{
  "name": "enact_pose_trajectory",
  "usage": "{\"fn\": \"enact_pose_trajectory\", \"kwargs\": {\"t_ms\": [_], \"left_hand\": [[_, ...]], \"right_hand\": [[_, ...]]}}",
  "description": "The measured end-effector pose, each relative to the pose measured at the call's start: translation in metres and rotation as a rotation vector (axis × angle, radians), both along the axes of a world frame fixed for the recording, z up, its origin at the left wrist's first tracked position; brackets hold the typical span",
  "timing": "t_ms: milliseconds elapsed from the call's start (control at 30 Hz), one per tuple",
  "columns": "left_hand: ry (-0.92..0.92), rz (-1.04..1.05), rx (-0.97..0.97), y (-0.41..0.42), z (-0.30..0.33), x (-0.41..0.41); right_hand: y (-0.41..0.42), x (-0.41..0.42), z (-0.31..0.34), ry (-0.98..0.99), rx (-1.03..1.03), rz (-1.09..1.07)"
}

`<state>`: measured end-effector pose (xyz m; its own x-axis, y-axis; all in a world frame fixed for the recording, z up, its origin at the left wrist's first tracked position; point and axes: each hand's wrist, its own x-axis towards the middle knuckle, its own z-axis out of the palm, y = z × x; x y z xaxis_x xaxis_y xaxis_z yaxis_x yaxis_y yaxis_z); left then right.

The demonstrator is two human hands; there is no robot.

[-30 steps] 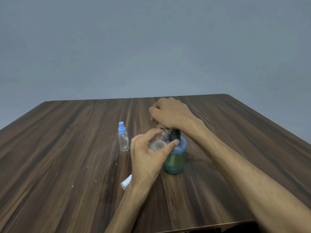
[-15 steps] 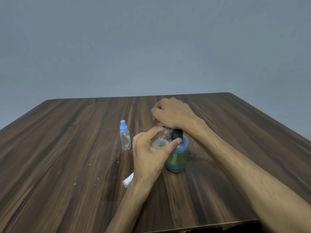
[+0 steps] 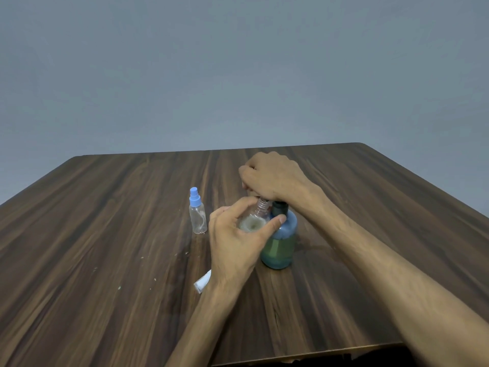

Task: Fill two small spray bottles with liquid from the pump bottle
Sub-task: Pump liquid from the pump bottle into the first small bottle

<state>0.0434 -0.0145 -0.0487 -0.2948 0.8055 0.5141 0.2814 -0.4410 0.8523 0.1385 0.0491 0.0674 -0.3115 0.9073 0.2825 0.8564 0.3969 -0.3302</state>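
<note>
I have my left hand [image 3: 232, 245] pinching the open spray bottle [image 3: 255, 218] against the pump bottle [image 3: 280, 242], tipped so its threaded neck points up and away under the spout, its long axis leaning. My right hand [image 3: 272, 178] curls over the pump head, presumably to press liquid in. The capped spray bottle [image 3: 197, 214] stands upright left of the pump bottle, on the table [image 3: 105, 234].

Table [image 3: 105, 247]: dark brown wood grain, streaked. Wall [image 3: 238, 75]: plain grey-blue. Pump bottle [image 3: 280, 245]: translucent blue, greenish liquid, black collar. Capped spray bottle [image 3: 198, 217]: clear, light blue cap. Held spray bottle [image 3: 255, 218]: clear. Loose cap [image 3: 202, 282]: whitish.
</note>
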Motion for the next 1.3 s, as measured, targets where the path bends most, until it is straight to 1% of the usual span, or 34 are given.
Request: {"fn": "enact_pose_trajectory", "kwargs": {"t_ms": [100, 133, 233, 300, 400, 533, 700, 800, 833, 967, 1100, 1233, 1300], "left_hand": [[-0.014, -0.006, -0.006, -0.0009, -0.0015, 0.0003], [-0.019, -0.004, 0.001, -0.0006, -0.0013, 0.0004], [-0.008, 0.001, 0.015, 0.0002, -0.0009, 0.0002], [-0.001, 0.004, 0.02, 0.0, -0.0006, -0.0004], [0.012, 0.001, 0.023, -0.0013, -0.0014, 0.0003], [0.002, 0.0, 0.03, 0.0002, -0.0005, 0.0], [-0.003, 0.001, 0.035, -0.0016, -0.0015, 0.0], [-0.003, -0.006, 0.041, -0.0001, -0.0007, 0.0002], [-0.004, -0.003, 0.036, -0.0006, -0.0005, 0.0001], [0.0, -0.006, 0.023, -0.0016, -0.0024, -0.0003], [0.007, -0.007, 0.028, -0.0008, 0.0002, -0.0002], [0.005, -0.003, 0.022, -0.0005, -0.0031, -0.001], [0.01, -0.005, 0.035, 0.0001, -0.001, -0.0001]], "right_hand": [[-0.0009, 0.0021, 0.0026, 0.087, 0.104, -0.011], [0.0003, 0.0027, 0.0024, 0.103, 0.107, -0.015], [0.0016, 0.0011, -0.0024, 0.023, -0.013, -0.007], [0.001, -0.0001, -0.0004, 0.008, -0.005, -0.008], [0.001, 0.002, 0.0043, 0.069, 0.021, -0.006], [0.0016, 0.0005, -0.001, 0.0, -0.056, -0.004], [0.0023, 0.0012, 0.0039, 0.031, 0.048, -0.007], [0.0022, 0.0005, -0.0012, 0.01, -0.037, -0.006], [0.0015, 0.0004, -0.0012, 0.007, -0.035, -0.006], [0.0, 0.0021, 0.0038, 0.05, 0.094, -0.005], [-0.0001, 0.0001, -0.0002, -0.023, 0.007, -0.013], [-0.0008, 0.0019, 0.004, 0.055, 0.106, -0.012], [0.0, 0.0023, 0.0022, 0.034, 0.048, -0.011]]}}
